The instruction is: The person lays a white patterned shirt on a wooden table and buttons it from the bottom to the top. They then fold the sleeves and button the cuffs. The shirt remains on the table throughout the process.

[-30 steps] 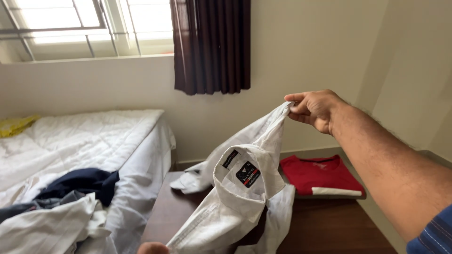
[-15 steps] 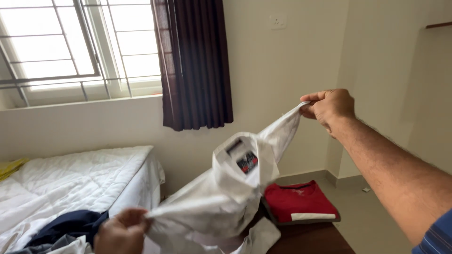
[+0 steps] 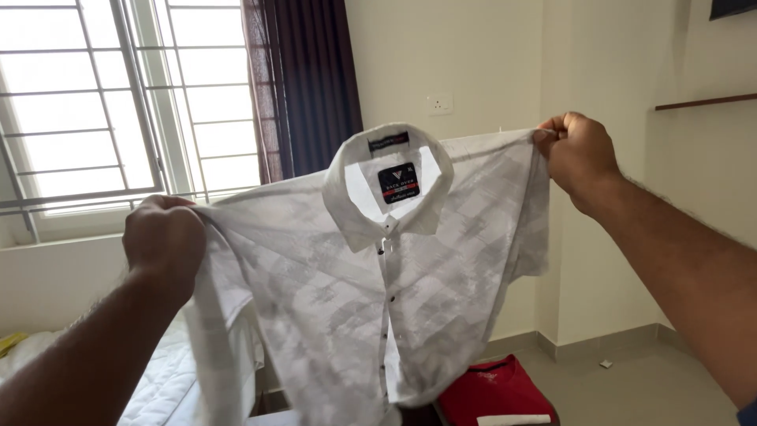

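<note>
Two hands hold a white shirt spread in the air, and it hides much of what lies behind: the bed at lower left shows only as a strip of white quilting, and the folded red garment below is cut off by the frame's bottom edge. At left, the left hand is a closed fist, knuckles toward the camera, bunching one shoulder of the shirt. Between the hands the collar faces the camera, buttoned placket hanging straight down. At right, the right hand sits higher, fingers clenched on the other shoulder, forearm stretching in from the lower right corner.
</note>
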